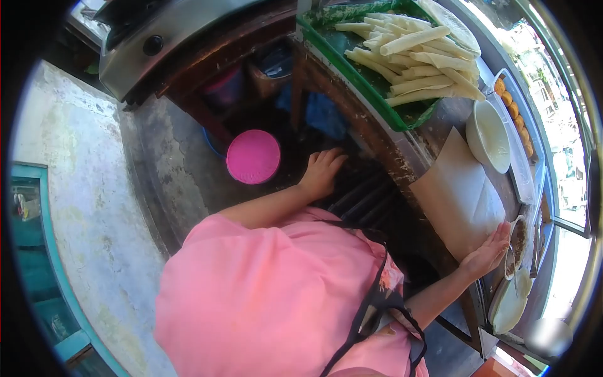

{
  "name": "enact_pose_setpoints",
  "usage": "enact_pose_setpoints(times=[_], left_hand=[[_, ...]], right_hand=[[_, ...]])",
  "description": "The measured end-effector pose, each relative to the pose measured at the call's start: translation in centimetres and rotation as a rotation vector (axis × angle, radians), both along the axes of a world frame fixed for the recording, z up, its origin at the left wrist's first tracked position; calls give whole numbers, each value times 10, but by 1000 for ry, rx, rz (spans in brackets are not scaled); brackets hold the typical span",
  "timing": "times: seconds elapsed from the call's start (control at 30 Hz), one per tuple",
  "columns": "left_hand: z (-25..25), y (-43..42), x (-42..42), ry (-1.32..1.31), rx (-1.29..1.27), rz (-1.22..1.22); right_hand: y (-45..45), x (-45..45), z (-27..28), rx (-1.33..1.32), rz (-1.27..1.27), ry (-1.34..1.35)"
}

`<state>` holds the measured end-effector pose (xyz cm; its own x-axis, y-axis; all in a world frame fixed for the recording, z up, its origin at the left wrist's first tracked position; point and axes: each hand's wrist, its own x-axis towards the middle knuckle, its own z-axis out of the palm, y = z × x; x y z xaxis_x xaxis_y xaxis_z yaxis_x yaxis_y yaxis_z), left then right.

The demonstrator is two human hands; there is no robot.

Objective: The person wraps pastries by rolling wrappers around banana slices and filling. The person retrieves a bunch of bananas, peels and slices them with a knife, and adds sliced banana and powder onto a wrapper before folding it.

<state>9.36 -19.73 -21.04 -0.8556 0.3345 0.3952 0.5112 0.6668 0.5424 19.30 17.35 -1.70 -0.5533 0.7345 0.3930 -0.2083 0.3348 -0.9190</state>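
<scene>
Pink shirt closest. Right hand flat, at near end of brown paper; paper's long side runs forward. Left hand farther off, loose, looks empty.

So the rolls are piled in a tray up the far end of the worktop, bowl just right of the tray, paper sheet nearer than both, right hand by the sheet's near corner, next to a dish.

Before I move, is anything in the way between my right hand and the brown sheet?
Nothing visible: your right hand is at the edge of the brown sheet, palm open. Whether it touches the sheet can't be told from this view.
</scene>
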Motion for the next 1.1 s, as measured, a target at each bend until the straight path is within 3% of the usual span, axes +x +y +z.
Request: enact_pose_setpoints(times=[0.17, 0.43, 0.57, 0.77, 0.87, 1.0, 1.1], left_hand=[[-38, -5, 5, -275, 52, 132], [-63, -18, 5, -421, 12, 117], [-90, -22, -2, -387, 18, 74], [-76, -26, -5, -268, 13, -44], [-25, -8, -14, -209, -81, -212], [106, 34, -16, -131, -220, -550], [217, 71, 1, -28, -181, -909]], right_hand=[[3, 0, 2, -73, 18, 26], [13, 3, -6, -226, 33, 229], [10, 4, -10, -253, 12, 372], [-3, -2, -11, -237, -61, 393], [-2, -4, -12, -282, -87, 397], [-6, -1, -10, -287, -67, 395], [-6, 0, -13, -204, -67, 344]])
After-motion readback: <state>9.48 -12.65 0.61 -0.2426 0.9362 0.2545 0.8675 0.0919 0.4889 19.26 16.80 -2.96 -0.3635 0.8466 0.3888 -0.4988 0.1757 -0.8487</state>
